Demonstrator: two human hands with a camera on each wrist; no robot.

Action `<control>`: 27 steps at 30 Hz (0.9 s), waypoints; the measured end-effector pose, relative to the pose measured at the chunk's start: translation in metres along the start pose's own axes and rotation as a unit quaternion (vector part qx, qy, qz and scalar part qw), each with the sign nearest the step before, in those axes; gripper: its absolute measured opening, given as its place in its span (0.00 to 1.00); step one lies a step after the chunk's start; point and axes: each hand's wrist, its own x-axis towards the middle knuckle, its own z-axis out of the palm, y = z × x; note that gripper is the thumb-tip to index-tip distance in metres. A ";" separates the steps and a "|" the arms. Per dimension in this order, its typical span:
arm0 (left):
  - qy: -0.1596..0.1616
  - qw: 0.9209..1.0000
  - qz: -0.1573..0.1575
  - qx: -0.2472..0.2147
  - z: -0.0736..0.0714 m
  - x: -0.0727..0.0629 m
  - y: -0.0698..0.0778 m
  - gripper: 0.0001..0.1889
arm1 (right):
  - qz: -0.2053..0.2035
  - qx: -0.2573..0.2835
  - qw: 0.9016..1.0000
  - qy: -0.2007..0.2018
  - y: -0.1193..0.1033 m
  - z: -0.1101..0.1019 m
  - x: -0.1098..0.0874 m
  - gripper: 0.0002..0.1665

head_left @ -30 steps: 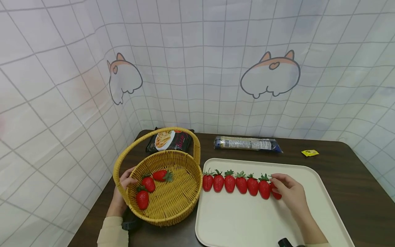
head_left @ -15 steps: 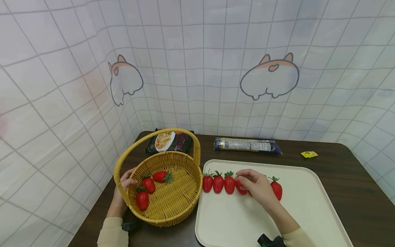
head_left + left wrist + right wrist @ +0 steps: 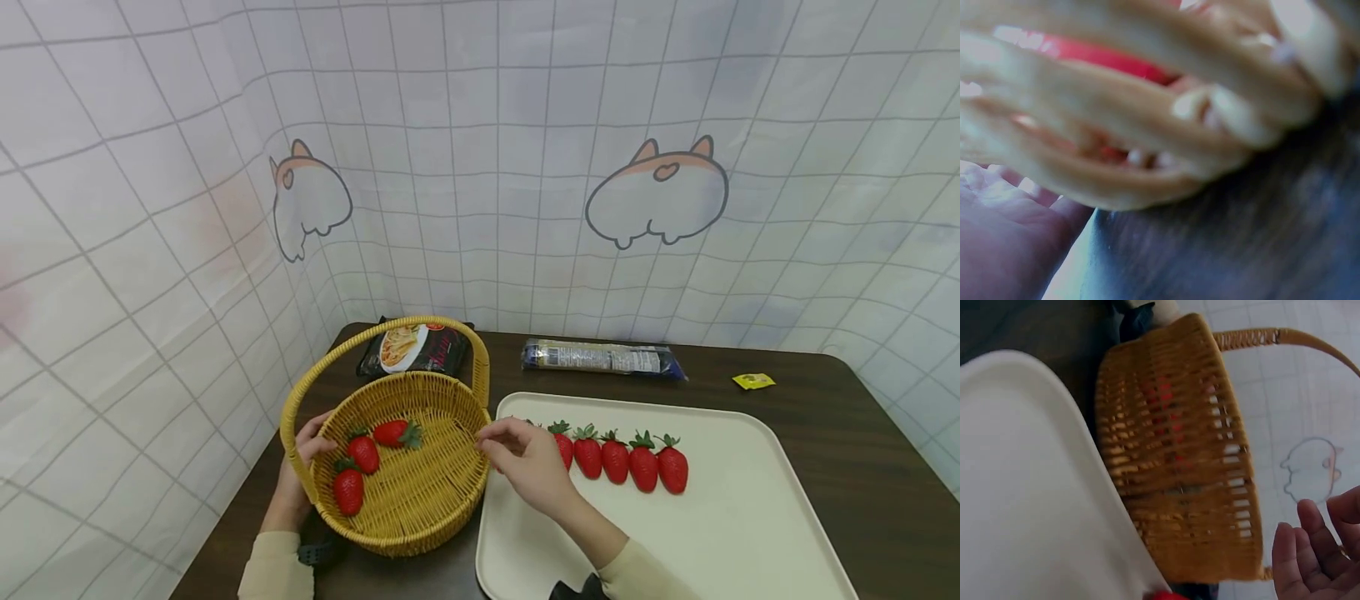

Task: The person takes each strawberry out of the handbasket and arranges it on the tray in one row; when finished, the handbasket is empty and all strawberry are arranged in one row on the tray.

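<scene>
A yellow wicker basket [image 3: 420,500] with a tall arched handle holds three strawberries [image 3: 364,455] along its left side. My left hand [image 3: 298,467] grips the basket's left rim, its fingers over the edge; up close in the left wrist view, blurred wicker [image 3: 1104,112] fills much of the picture. On the cream tray [image 3: 675,550], several strawberries [image 3: 616,461] lie in a row, leaves toward the back. My right hand [image 3: 531,468] hovers at the basket's right rim, over the left end of the row, hiding some berries. In the right wrist view its loosely bent fingers [image 3: 1310,562] hold nothing.
Behind the basket lies a black food packet [image 3: 420,348]. A long clear noodle packet [image 3: 600,358] lies behind the tray, and a small yellow sachet [image 3: 753,381] to its right. A grid-patterned curtain [image 3: 465,208] borders the dark table [image 3: 885,483] at back and left.
My right hand has swept left along the strawberry row, from its right end to the basket's rim, uncovering the right-hand berries. My left hand and the basket stay in place.
</scene>
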 end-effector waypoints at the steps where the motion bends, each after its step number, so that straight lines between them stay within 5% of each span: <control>1: 0.000 1.000 0.000 0.001 0.000 0.000 0.000 0.23 | -0.006 -0.003 1.000 -0.003 0.000 0.005 0.001 0.07; 17: 0.005 1.000 -0.006 0.008 0.003 -0.001 0.005 0.21 | -0.025 -0.028 0.993 -0.114 -0.011 0.062 0.017 0.07; 27: 0.010 1.000 -0.022 0.006 0.000 0.000 0.000 0.21 | 0.006 -0.091 0.975 -0.203 -0.018 0.089 0.036 0.11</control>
